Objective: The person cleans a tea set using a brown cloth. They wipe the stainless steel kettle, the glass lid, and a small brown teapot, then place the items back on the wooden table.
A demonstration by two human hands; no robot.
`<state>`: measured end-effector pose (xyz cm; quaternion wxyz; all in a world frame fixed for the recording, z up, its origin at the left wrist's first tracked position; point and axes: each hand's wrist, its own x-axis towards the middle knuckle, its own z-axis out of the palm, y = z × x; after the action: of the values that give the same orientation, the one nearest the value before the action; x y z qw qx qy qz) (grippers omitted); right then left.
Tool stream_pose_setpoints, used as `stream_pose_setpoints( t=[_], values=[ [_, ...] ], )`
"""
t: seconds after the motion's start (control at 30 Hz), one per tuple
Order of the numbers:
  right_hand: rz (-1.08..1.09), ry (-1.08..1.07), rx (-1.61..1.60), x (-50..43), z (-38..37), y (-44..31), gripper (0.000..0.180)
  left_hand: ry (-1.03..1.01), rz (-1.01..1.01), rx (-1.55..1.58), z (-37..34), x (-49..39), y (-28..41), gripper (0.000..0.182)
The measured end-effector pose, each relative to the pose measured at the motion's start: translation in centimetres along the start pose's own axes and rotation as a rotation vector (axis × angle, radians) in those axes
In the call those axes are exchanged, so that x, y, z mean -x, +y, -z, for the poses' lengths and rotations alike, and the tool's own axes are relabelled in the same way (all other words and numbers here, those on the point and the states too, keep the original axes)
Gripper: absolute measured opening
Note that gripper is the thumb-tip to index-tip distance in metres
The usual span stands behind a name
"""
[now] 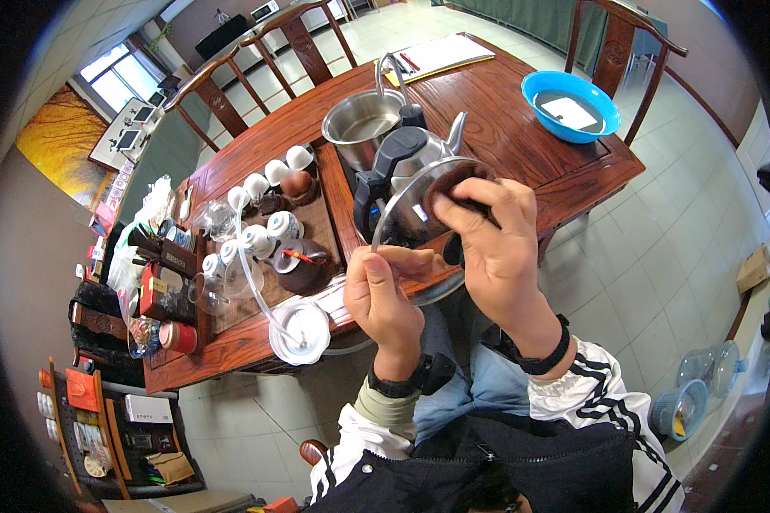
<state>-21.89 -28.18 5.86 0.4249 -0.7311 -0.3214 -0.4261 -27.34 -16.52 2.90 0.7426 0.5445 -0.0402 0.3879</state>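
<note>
A round glass lid with a metal rim (394, 204) is held up in front of me, tilted. My left hand (388, 292) pinches its lower left edge between thumb and fingers. Against the upper right of the glass, my right hand (497, 237) presses a dark brown cloth (459, 186). Just behind the lid stands a steel kettle (417, 151) with a black handle and lid, its spout pointing up and right. An open steel pot (362, 122) sits beyond the kettle, below a curved metal spout (380, 67).
On the wooden table (487, 109) are a blue basin of water (571, 106), papers with pens (446, 58), a dark teapot (301, 266), several cups (256, 240) on a brown mat, and a white tub with a hose (298, 332). Wooden chairs (305, 48) stand beyond.
</note>
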Motion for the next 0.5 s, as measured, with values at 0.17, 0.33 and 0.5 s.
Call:
stream_pose_setpoints(
  t=[0.17, 0.33, 0.5],
  values=[
    [0.098, -0.179, -0.06, 0.8, 0.9, -1.2, 0.019, 0.12, 0.009, -0.014, 0.3, -0.6, -0.3, 0.039],
    [0.114, -0.264, -0.114, 0.5, 1.0, -0.3, 0.008, 0.056, 0.02, -0.055, 0.8, -0.5, -0.3, 0.038],
    [-0.033, -0.153, -0.173, 0.2, 0.8, 0.9, 0.012, 0.01, 0.088, -0.018, 0.5, -0.3, -0.2, 0.04]
  ],
)
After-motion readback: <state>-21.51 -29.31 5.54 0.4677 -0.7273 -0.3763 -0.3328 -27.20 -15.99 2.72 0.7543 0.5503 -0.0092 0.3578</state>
